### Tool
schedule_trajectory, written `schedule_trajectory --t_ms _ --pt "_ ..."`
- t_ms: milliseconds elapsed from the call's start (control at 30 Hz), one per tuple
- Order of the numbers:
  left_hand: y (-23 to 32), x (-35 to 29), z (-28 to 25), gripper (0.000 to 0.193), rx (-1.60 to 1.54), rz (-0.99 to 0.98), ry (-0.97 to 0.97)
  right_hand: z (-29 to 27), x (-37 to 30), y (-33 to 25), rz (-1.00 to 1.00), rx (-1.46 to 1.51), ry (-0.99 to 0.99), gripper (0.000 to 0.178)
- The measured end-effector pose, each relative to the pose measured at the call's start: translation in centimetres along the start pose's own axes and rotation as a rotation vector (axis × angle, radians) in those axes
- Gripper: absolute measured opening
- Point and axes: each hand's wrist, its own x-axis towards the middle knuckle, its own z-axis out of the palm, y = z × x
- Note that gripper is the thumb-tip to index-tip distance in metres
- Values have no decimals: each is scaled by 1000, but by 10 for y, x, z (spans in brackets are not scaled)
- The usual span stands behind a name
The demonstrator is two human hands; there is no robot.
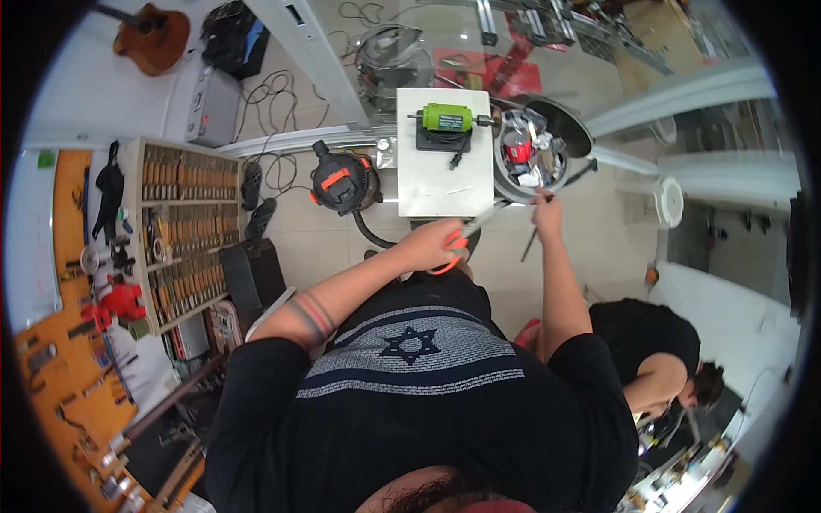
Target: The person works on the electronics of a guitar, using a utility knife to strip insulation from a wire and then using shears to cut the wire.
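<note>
My left hand (428,244) is clamped on orange-handled scissors (466,235) whose blades point toward the right hand (545,205), which pinches something too small to tell by the round bin (500,184). I'd keep the blades steady and square before closing. The bin beside the white table (432,179) holds mixed scraps and a red piece.

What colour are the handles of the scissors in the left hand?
Orange, on the scissors in the left hand; head view.
</note>
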Motion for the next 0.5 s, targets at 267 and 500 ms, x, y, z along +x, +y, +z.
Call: schedule_trajectory --t_ms 267,500 --pt "-43 -44 43 40 -496 -128 67 112 -154 -42 499 855 -439 54" --pt "-61 -46 73 27 -474 -366 236 135 -128 -31 -73 332 -233 49"
